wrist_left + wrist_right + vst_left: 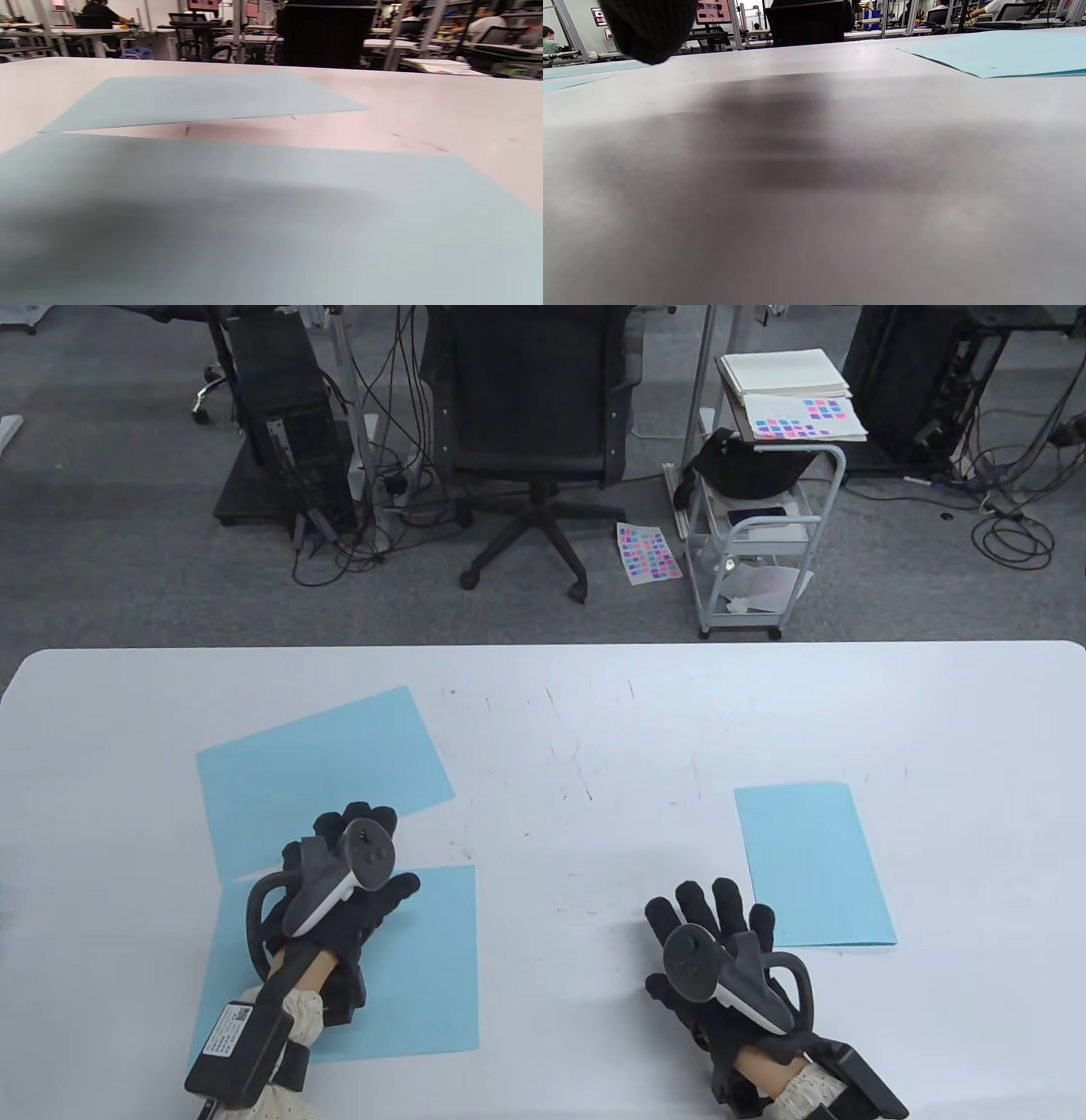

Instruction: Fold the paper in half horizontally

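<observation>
A light blue paper sheet [424, 967] lies flat at the near left of the white table [594, 729]. My left hand [369, 857] rests on its far edge, palm down, gripping nothing. In the left wrist view the same sheet [297, 220] fills the foreground and no fingers show. My right hand [713, 912] lies flat on the bare table with its fingers spread, just left of a narrower blue sheet [810, 865] that looks folded in half. In the right wrist view one gloved fingertip [649, 25] shows at the top left, with that narrower sheet [1009, 51] at the right.
A second unfolded blue sheet [322, 763] lies tilted beyond my left hand, its near corner meeting the near sheet; it also shows in the left wrist view [203, 99]. Beyond the table's far edge stand an office chair [530, 432] and a white cart [764, 517].
</observation>
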A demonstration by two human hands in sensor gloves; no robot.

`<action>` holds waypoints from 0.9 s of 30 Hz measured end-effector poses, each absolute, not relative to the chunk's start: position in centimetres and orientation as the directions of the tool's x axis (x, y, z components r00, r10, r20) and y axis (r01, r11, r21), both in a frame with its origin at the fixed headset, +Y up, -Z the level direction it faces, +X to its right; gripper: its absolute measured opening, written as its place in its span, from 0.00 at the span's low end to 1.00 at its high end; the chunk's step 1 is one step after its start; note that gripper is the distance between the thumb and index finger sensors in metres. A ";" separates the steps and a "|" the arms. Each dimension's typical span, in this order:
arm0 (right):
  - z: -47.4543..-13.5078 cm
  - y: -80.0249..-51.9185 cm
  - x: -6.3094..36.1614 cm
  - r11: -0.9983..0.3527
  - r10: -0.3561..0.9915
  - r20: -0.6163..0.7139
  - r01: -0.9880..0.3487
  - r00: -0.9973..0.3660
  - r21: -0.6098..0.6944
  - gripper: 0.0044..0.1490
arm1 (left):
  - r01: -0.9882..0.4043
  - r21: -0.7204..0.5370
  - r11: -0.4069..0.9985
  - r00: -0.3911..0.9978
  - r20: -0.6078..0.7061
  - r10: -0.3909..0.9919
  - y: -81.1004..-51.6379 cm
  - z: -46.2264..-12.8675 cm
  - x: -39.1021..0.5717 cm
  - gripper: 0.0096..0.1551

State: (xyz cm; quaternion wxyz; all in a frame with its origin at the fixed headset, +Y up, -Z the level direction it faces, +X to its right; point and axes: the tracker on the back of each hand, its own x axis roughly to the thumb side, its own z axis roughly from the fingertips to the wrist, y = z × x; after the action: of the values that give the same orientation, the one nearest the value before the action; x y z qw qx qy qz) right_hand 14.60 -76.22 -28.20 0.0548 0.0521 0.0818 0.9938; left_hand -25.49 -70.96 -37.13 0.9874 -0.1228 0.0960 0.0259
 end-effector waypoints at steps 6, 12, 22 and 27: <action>-28.4 -76.2 14.7 -0.978 0.122 0.084 -0.106 -0.989 0.177 0.53 | -0.099 -0.284 0.954 0.941 -0.339 -0.004 -71.5 -41.6 -28.3 0.45; -28.4 -76.0 14.9 -0.979 0.127 0.078 -0.113 -0.989 0.167 0.52 | -0.279 -0.343 0.897 0.862 -0.501 0.077 -73.7 -45.1 -29.9 0.40; -28.6 -75.9 15.2 -0.973 0.153 0.070 -0.138 -0.986 0.184 0.53 | -0.219 -0.418 0.881 0.793 -0.603 -0.089 -76.9 -47.3 -31.0 0.42; -28.7 -75.7 15.3 -0.972 0.163 0.062 -0.149 -0.985 0.180 0.53 | -0.180 -0.445 0.877 0.785 -0.602 -0.144 -77.2 -47.6 -30.8 0.39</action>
State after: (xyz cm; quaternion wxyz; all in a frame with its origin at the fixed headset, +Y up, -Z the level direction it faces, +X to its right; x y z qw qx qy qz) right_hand 15.34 -75.72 -28.65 0.0786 0.0380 0.0878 0.9923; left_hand -30.77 -77.19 -47.62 0.9117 -0.2477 0.3276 0.0100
